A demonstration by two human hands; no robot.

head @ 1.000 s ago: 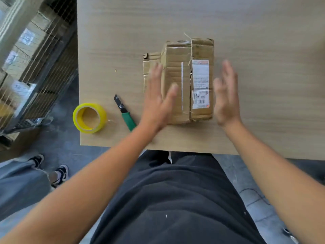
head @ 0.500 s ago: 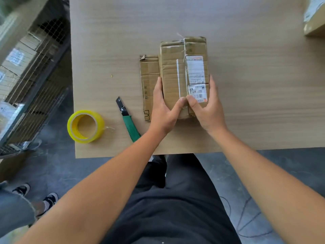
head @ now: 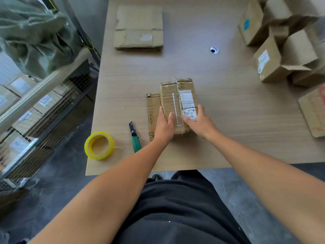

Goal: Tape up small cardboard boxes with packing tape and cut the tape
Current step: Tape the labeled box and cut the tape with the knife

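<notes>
While the left hand point(head: 164, 126) and the right hand point(head: 201, 123) clasp the near end of the small cardboard box point(head: 168, 99), each thumb lies on the top face. The fingers of each hand run along the adjoining side wall, so the box is gripped between the two hands. The thumbs sit on either side of a pale strip point(head: 174, 106) that runs lengthwise down the top face. A white shipping label point(head: 187, 103) covers much of the right half of that face, and the right thumb touches its near part. A flat cardboard panel point(head: 152, 110) lies against the left side of the box, partly under the left hand. It is probably a flap of the same box, though the join is hidden. The box rests on the wooden table point(head: 228, 124), near its front edge. Left of the box lies a green utility knife point(head: 134, 136), and further left a yellow tape roll point(head: 99, 155) lies flat near the table corner. Well beyond the box lies a flattened carton point(head: 139, 27). Beyond the box to the right stands a pile of brown boxes point(head: 274, 55).
</notes>
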